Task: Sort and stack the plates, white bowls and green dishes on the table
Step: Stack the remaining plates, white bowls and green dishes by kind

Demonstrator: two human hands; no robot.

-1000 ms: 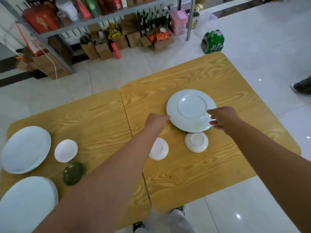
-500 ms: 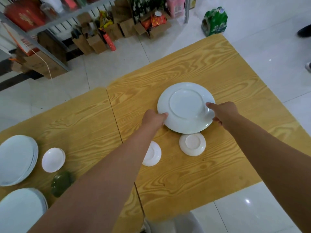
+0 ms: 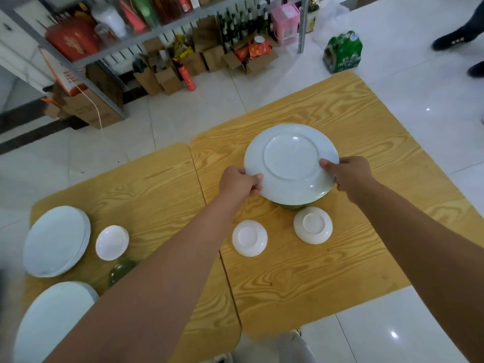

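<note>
Left hand (image 3: 239, 183) and right hand (image 3: 349, 176) grip our upturned plate (image 3: 290, 163) by its rim, above mid-bench. Lifting step; next we carry it to the plate stack (image 3: 56, 241) near the left edge.

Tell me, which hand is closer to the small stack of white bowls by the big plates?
Left. The left hand grips the upside-down plate's near-left rim, on the white bowls' side; the right hand grips its far rim.

One head-worn wide-angle view looks steeply down and forward, close over the wooden table (image 3: 314, 271).
</note>
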